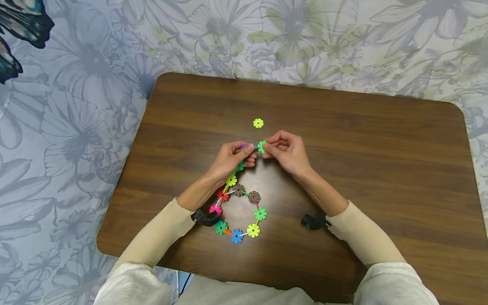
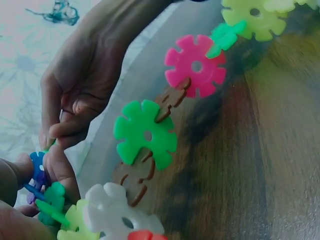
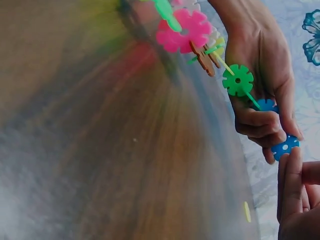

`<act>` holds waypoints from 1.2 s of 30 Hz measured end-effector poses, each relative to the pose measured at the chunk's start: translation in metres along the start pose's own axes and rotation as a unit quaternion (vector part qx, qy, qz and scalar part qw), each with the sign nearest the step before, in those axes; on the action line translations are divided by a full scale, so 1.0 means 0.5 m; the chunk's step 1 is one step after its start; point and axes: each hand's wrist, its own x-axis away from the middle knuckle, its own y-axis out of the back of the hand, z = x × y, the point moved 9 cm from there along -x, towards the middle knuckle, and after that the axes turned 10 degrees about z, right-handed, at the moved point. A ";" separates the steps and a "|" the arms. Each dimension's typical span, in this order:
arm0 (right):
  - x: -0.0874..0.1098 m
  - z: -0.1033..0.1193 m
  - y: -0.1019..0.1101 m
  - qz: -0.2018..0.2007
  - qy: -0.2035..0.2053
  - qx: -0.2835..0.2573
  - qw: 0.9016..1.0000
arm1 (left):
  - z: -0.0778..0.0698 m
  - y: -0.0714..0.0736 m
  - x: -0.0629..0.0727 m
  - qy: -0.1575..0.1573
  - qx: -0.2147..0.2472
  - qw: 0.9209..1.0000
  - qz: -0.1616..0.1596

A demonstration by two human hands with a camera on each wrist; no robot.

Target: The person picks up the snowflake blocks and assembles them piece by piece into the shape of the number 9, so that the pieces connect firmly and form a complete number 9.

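Note:
Above the middle of the table, my left hand pinches the end of a chain of notched plastic flower discs, near a purple disc. A blue disc stands out edge-on from that grip. My right hand pinches a light green disc between thumb and fingers, right against the blue one; whether their slots are joined I cannot tell. Below the left hand the chain runs through a green disc and a yellow disc into a ring of several linked discs, including a red disc.
A loose yellow disc lies on the brown wooden table, beyond the hands. The ring's blue disc lies toward the near edge. Black wrist cameras hang below both wrists, the left one overlapping the ring. Flower-patterned wall covering borders the table's far side.

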 end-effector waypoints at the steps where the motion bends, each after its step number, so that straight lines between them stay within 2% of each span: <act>1: 0.001 -0.004 0.000 -0.004 -0.004 -0.014 1.000 | -0.001 -0.001 0.000 -0.002 -0.001 1.000 -0.001; 6: 0.000 -0.021 -0.002 -0.027 -0.022 -0.070 0.997 | -0.011 -0.006 0.001 -0.022 0.001 1.000 -0.002; 11: -0.003 -0.014 -0.007 -0.023 -0.012 -0.069 0.997 | -0.018 -0.008 0.003 -0.032 -0.002 0.999 0.006; 15: -0.019 -0.007 -0.005 0.032 -0.021 -0.026 0.999 | -0.014 -0.007 0.007 -0.008 -0.002 1.000 0.021; 18: -0.048 -0.002 0.012 0.063 -0.023 0.068 0.995 | -0.011 0.003 0.011 0.010 -0.001 1.000 0.015; 19: -0.060 0.001 0.020 0.066 -0.021 0.120 0.990 | -0.010 0.007 0.012 0.014 -0.001 1.000 0.011; 21: -0.087 0.006 0.036 0.066 -0.013 0.236 0.970 | -0.008 0.017 0.014 0.022 -0.003 1.000 0.001; 22: -0.102 0.009 0.040 0.068 -0.008 0.294 0.954 | -0.009 0.022 0.016 0.024 -0.004 1.000 -0.004; 24: -0.128 0.012 0.043 0.070 -0.002 0.399 0.914 | -0.009 0.029 0.018 0.030 -0.012 0.999 -0.008; 26: -0.152 0.013 0.038 0.077 0.000 0.470 0.879 | -0.009 0.032 0.020 0.036 -0.021 0.999 -0.008; 29: -0.179 0.007 0.029 0.082 -0.014 0.530 0.844 | -0.009 0.032 0.020 0.041 -0.041 0.998 -0.008; 31: -0.190 0.003 0.023 0.087 -0.030 0.546 0.833 | -0.009 0.031 0.019 0.046 -0.057 0.997 -0.009; 33: -0.198 0.001 0.020 0.095 -0.042 0.548 0.830 | -0.010 0.029 0.017 0.050 -0.073 0.996 -0.010; 34: -0.200 0.001 0.019 0.102 -0.046 0.543 0.832 | -0.012 0.027 0.016 0.050 -0.079 0.996 -0.009; 36: -0.202 0.004 0.020 0.113 -0.047 0.516 0.848 | -0.016 0.023 0.016 0.056 -0.088 0.995 -0.007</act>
